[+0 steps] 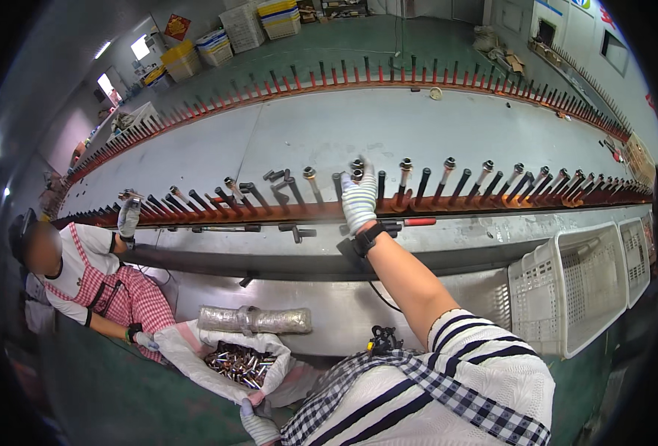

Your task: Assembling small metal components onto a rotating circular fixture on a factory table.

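My right hand [359,197], in a striped work glove, reaches out to the near row of upright posts. Its fingers close around a small ringed metal fitting [357,165] at the top of a post. Down at the lower edge, my left hand [259,425], also gloved, grips the rim of a white woven sack [184,349]. Inside the sack lies a heap of small metal parts [243,364], silver and copper-coloured. Similar fittings [406,165] cap several posts to the right of my right hand; other posts nearby are bare and black-topped.
A co-worker [91,275] in a checked apron works at the left, one gloved hand at the posts. A clear-wrapped roll [255,320] lies behind the sack. White plastic crates [567,290] stand at the right. Black tools [296,232] rest on the ledge below the posts.
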Motion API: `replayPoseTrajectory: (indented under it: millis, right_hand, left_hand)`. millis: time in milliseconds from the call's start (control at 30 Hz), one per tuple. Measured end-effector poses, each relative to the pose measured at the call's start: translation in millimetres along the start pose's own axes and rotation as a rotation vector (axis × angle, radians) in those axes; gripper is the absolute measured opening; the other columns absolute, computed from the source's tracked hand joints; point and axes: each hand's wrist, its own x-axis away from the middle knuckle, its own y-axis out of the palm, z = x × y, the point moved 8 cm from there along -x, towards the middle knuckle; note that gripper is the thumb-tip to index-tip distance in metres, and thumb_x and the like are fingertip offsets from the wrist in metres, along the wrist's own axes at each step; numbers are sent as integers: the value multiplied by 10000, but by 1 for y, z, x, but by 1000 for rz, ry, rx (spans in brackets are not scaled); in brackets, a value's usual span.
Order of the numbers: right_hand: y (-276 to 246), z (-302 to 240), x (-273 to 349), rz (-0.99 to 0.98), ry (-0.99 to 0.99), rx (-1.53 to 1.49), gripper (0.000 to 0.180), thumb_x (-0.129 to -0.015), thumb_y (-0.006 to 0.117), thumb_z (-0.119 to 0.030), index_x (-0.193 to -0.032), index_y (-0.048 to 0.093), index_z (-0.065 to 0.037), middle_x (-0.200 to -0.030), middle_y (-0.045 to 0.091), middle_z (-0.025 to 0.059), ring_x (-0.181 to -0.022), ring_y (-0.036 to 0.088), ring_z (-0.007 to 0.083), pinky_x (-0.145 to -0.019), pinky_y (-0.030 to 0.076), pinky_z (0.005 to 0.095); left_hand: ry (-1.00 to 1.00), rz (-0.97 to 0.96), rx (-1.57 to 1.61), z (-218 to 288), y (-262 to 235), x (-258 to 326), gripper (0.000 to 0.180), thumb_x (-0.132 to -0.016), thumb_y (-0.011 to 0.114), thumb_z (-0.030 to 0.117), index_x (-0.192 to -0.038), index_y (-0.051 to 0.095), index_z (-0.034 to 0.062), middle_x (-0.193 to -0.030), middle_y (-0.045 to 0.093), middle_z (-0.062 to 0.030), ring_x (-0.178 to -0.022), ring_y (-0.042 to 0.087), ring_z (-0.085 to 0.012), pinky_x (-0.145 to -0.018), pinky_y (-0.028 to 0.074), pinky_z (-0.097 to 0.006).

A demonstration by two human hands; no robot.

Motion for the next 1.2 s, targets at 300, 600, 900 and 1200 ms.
replayPoseTrajectory:
  millis: [300,600,900,1200]
  right_hand:
    - [123,-135,109,-458,15,-573,518,-855,651,-20,-1334,471,-100,-1061,613,39,-934,588,132,-861,484,265]
    - [107,-19,341,-1728,232,77,730,-790,724,-310,-1380,408,-21,-1340,479,249,-1251,463,374,-1067,357,396]
    - [-139,22,107,-732,60,419,477,-852,652,-186,-1271,502,-13,-1217,557,191,-1133,533,321,-1015,400,393]
    - [-508,-87,-1,166,-180,1595,853,-662,722,-3,-1421,335,-44,-1408,404,195,-1307,388,349,-1122,293,417]
  left_hand:
    - [40,-86,22,-4,1,-33,484,-898,595,411,-1133,555,-10,-1075,588,-103,-1004,582,-237,-887,486,-420]
    - [2,-49,-45,-7,-13,-15,409,-889,636,364,-1083,610,5,-990,645,-74,-901,625,-193,-823,520,-344]
    - [374,86,-434,78,6,-29,390,-920,590,347,-1057,549,-16,-925,571,-46,-786,528,-131,-721,471,-300]
    - [344,-988,-88,139,371,13,557,-944,575,330,-1337,427,-35,-1278,526,-216,-1177,538,-301,-1004,437,-404]
